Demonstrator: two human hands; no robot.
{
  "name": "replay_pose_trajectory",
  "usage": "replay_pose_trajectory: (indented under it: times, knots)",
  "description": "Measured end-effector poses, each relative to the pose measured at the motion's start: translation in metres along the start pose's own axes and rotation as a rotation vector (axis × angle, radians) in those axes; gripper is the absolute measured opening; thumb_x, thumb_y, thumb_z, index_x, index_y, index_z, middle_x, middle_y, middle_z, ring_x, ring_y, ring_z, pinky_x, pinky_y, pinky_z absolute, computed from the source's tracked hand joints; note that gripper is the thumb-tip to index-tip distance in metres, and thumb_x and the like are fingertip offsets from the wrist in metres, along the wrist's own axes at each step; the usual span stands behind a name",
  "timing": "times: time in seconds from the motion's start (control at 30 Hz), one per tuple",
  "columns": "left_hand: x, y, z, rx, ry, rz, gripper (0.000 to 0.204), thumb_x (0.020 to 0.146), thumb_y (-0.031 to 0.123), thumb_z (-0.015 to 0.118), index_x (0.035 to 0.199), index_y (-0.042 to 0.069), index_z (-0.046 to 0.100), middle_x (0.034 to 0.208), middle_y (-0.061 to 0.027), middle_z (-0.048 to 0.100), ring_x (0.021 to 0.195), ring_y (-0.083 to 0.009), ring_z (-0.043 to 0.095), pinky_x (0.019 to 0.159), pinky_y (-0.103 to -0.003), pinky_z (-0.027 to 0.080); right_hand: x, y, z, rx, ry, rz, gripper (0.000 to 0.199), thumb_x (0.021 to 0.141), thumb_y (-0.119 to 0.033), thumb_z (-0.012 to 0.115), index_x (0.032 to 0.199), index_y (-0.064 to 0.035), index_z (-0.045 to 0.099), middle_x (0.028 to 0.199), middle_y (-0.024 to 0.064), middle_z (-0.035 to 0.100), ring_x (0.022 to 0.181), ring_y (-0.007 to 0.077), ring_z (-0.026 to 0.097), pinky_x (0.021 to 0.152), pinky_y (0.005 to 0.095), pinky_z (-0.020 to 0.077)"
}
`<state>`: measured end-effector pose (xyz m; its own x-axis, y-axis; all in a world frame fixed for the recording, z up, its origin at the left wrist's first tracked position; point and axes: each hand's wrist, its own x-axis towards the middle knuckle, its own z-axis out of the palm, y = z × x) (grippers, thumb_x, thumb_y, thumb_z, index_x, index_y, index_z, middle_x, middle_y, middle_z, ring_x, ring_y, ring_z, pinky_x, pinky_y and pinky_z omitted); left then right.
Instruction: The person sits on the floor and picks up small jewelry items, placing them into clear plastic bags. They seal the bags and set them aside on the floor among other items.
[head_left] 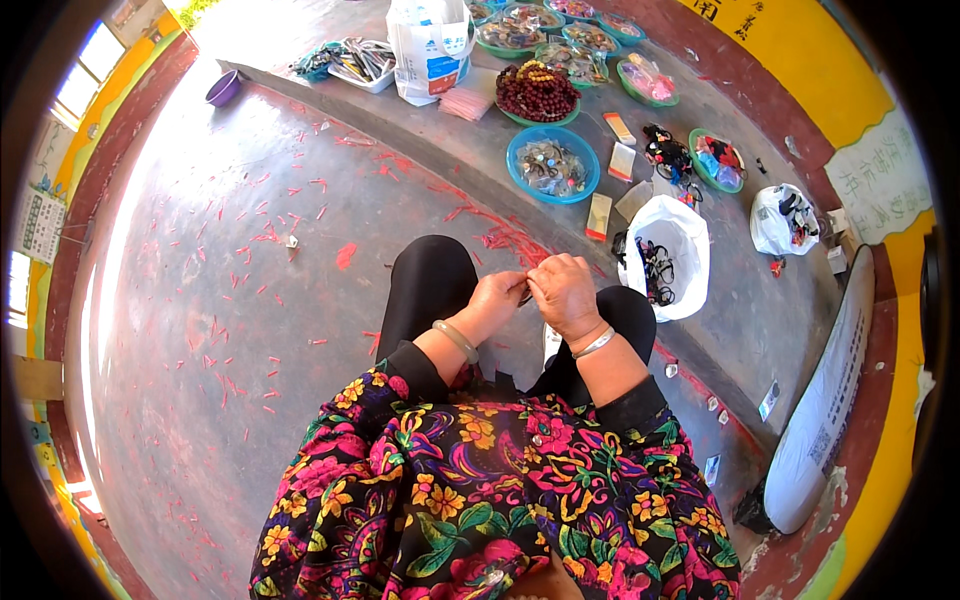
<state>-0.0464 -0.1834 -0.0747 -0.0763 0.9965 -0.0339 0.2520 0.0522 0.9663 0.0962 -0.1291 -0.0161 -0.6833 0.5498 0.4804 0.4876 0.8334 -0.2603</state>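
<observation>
My left hand (pixel 497 303) and my right hand (pixel 565 295) meet over my lap, fingertips pinched together. Between them shows a bit of something small and dark (pixel 525 296), mostly covered by the fingers; its kind cannot be made out. A bangle (pixel 456 341) circles my left wrist, and a silver bracelet (pixel 595 342) my right. Just right of my right hand stands an open white bag (pixel 692 288) with black, looped items (pixel 655 268) inside.
On the raised step ahead are a blue basin (pixel 590 190) of small packets, dark red beads (pixel 537 93), a white bag (pixel 432 60) and several bowls of trinkets. A smaller white bag (pixel 775 225) sits farther right. Red paper scraps (pixel 515 240) litter the floor. A purple bowl (pixel 223 88) lies far left.
</observation>
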Motion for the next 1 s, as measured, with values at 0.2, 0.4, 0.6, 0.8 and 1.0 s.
replay_pose_trajectory:
  times: [0.2,0.4,0.6,0.8,1.0]
  knots:
    - [-0.001,0.005,-0.001,0.182,0.039,0.143,0.016,0.083,0.008,0.055,0.094,0.001,0.064,0.071,-0.0121,0.063,0.067,-0.0194,0.062,0.064,-0.030,0.049,0.000,-0.002,0.002,-0.019,-0.043,0.034,0.007,0.070,-0.013,0.064,0.075,-0.0089,0.063,0.077,0.0025,0.058,0.078,0.0222,0.054,0.069,0.0355,0.0389]
    - [-0.003,0.012,-0.001,0.136,0.012,0.069,0.017,0.083,0.007,0.055,0.096,0.002,0.065,0.075,-0.0135,0.064,0.069,-0.0207,0.063,0.065,-0.031,0.049,-0.002,0.003,0.007,0.092,-0.043,0.099,0.005,0.069,-0.014,0.062,0.072,-0.0094,0.060,0.076,0.0035,0.056,0.080,0.0234,0.054,0.071,0.0370,0.0392]
    - [-0.001,-0.001,0.003,0.245,-0.003,0.079,0.018,0.083,0.008,0.056,0.097,0.001,0.064,0.081,-0.0176,0.064,0.074,-0.0271,0.064,0.067,-0.033,0.049,-0.004,0.004,0.008,0.084,-0.134,0.115,0.006,0.069,-0.014,0.061,0.072,-0.0094,0.060,0.076,0.0040,0.055,0.082,0.0237,0.053,0.073,0.0379,0.0390]
    - [-0.002,0.005,0.002,0.205,0.000,0.092,0.019,0.083,0.011,0.054,0.097,0.004,0.065,0.088,-0.0186,0.063,0.084,-0.0362,0.060,0.072,-0.041,0.048,-0.003,0.008,0.010,0.135,-0.124,0.146,0.007,0.070,-0.016,0.060,0.071,-0.0091,0.061,0.075,0.0044,0.056,0.080,0.0248,0.054,0.072,0.0378,0.0397]
    - [-0.003,0.007,0.001,0.172,0.035,0.051,0.019,0.082,0.007,0.057,0.099,0.002,0.065,0.084,-0.0174,0.065,0.077,-0.0292,0.064,0.068,-0.034,0.049,-0.004,0.012,0.013,0.247,-0.113,0.206,0.008,0.069,-0.017,0.061,0.071,-0.0092,0.062,0.076,0.0042,0.057,0.080,0.0245,0.055,0.072,0.0376,0.0400]
